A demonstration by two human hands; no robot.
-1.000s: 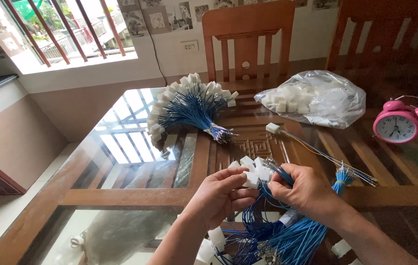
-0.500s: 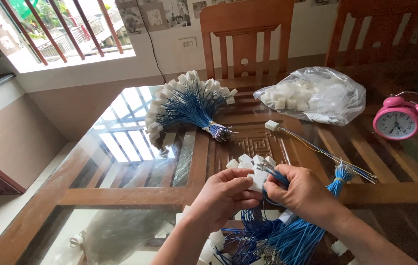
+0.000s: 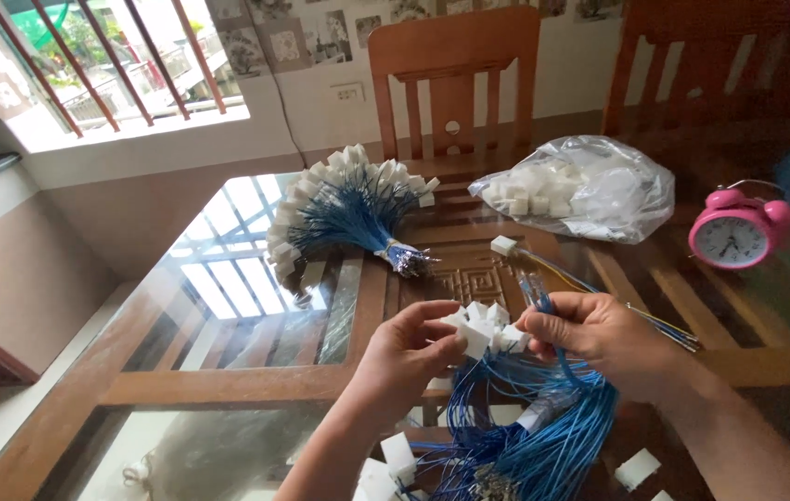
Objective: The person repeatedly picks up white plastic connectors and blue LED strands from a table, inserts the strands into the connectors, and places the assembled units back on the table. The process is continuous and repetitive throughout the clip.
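head view | worn on the head | looks down and forward, close over glass-topped table [image 3: 228,306]

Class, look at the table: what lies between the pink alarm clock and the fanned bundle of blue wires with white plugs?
In the head view, a clear plastic bag of white plugs lies between the pink alarm clock and the fanned bundle of blue wires.

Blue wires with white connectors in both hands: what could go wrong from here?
1. The left hand and right hand pinch a cluster of white connectors; one could slip free and drop into the blue wire bundle below.
2. The loose loops could tangle.
3. Loose connectors near the table's near edge could be knocked off by a forearm.
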